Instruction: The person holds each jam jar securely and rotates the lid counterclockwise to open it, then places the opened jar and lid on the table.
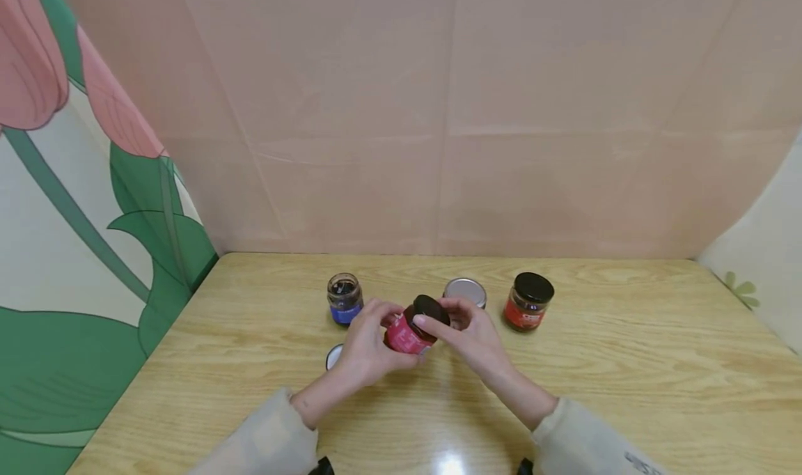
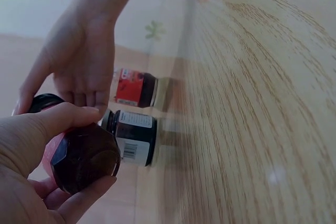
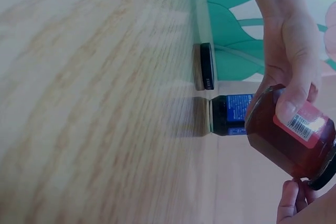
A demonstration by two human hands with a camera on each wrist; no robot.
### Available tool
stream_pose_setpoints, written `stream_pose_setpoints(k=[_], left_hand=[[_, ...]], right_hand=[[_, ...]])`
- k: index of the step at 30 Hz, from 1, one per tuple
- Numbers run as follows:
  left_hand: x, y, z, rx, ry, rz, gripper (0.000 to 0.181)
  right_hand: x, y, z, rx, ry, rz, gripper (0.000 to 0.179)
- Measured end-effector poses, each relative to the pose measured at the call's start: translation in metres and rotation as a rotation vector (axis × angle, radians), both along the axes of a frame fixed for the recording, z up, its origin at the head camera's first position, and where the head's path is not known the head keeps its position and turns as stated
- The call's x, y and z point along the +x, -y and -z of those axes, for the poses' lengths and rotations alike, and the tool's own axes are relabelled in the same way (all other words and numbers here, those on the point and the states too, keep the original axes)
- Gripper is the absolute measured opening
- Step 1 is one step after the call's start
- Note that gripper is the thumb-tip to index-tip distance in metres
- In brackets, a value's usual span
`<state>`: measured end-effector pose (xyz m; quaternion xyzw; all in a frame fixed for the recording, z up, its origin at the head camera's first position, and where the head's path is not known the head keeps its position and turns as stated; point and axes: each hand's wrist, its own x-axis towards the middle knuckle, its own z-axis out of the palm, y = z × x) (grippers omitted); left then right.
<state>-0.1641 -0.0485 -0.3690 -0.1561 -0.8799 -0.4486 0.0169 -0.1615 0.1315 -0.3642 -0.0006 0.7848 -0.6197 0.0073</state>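
Above the middle of the table, my left hand (image 1: 370, 343) grips a glass jar (image 1: 406, 337) with a pink label and dark red contents. The jar leans to the right, its base showing in the left wrist view. Fingers and thumb of my right hand (image 1: 473, 339) pinch the black lid (image 1: 434, 309) at its upper end. Whether the lid sits fully on the rim I cannot tell. Behind my left hand stands a blue-labelled jar (image 1: 345, 313) without a lid. Partly hidden by that hand, a lid (image 1: 334, 356) lies with its white inside up.
A jar with a silver lid (image 1: 465, 291) stands behind my right hand, mostly covered by it. Farther right is a red-labelled jar (image 1: 525, 315) with a black lid. A pinkish cloth (image 1: 351, 148) hangs along the table's back edge.
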Motion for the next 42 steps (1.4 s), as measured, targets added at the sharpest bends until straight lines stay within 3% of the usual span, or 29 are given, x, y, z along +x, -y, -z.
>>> stream_pose_setpoints(k=[8,22,29,35,42], left_hand=[[0.0,0.002,-0.001,0.01,-0.014,0.018,0.067],[0.002,0.006,0.001,0.072,-0.039,0.033,0.065],[0.006,0.006,0.002,0.086,-0.009,0.048,0.066],[0.011,0.002,0.001,0.112,-0.045,-0.002,0.064],[0.014,-0.005,0.001,0.12,-0.117,-0.099,0.059]], right_hand=[[0.002,-0.004,-0.002,0.036,-0.012,-0.007,0.048],[0.003,-0.013,-0.004,0.06,-0.053,-0.127,0.048],[0.004,-0.013,-0.002,0.081,-0.145,-0.157,0.046],[0.007,-0.006,0.001,0.059,-0.207,-0.118,0.045],[0.009,0.005,0.0,0.032,-0.166,-0.001,0.042]])
